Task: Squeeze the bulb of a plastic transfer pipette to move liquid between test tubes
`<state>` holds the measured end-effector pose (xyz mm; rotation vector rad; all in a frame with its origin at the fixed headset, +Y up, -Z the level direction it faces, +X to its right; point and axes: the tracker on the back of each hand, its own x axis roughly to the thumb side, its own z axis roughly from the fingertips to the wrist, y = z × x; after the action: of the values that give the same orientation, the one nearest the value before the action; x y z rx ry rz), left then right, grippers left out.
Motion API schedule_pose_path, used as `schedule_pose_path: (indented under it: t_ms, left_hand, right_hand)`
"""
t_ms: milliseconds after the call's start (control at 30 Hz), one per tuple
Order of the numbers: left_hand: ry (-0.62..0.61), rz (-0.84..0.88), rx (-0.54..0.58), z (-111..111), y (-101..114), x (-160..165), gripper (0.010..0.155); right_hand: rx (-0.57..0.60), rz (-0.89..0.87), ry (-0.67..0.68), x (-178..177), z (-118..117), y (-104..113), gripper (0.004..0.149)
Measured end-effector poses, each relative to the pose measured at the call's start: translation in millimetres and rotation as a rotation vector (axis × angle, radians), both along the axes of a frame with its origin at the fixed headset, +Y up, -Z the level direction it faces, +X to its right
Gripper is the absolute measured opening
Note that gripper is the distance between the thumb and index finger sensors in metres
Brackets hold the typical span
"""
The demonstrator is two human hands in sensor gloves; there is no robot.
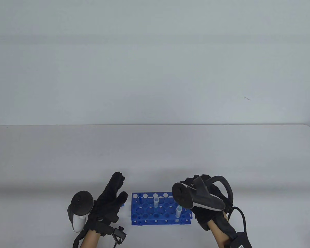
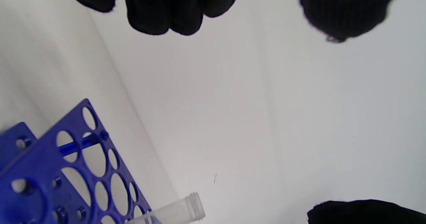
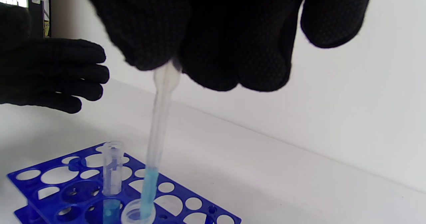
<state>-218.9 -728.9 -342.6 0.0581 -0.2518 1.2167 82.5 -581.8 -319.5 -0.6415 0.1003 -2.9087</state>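
A blue tube rack (image 1: 144, 209) stands near the table's front edge between my hands. Two clear test tubes stand in it, one mid-rack (image 1: 156, 201) and one nearer the right (image 1: 178, 212). My right hand (image 3: 169, 64) pinches the bulb of a clear plastic pipette (image 3: 159, 127) held upright. The pipette's tip sits in the mouth of the near tube (image 3: 138, 214), and blue liquid (image 3: 148, 189) fills its lower stem. The other tube (image 3: 112, 170) holds blue liquid at its bottom. My left hand (image 1: 121, 186) is open and empty, just left of the rack and not touching it.
The white table (image 1: 155, 155) stretches far behind the rack to a pale wall. In the left wrist view the rack's corner (image 2: 66, 170) and one tube's rim (image 2: 191, 205) lie below my spread fingers (image 2: 166, 11). Many rack holes hold nothing.
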Motion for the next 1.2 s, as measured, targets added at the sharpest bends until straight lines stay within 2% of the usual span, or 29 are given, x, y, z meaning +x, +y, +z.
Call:
schedule_pose_path:
  t_ms: [267,867,1200]
  left_hand:
    - [-0.001,-0.002,-0.001,0,0,0,0.100]
    - [-0.002,0.004,0.001,0,0,0,0.100]
    - [-0.002,0.004,0.001,0,0,-1,0.100]
  right_hand:
    - [0.011,0.049,0.009,-6,-1,-6,0.043]
    - [0.118,0.083,0.070,-12,0,-9,0.039]
    - [0.107,0.072,0.063,-8,0,-9,0.039]
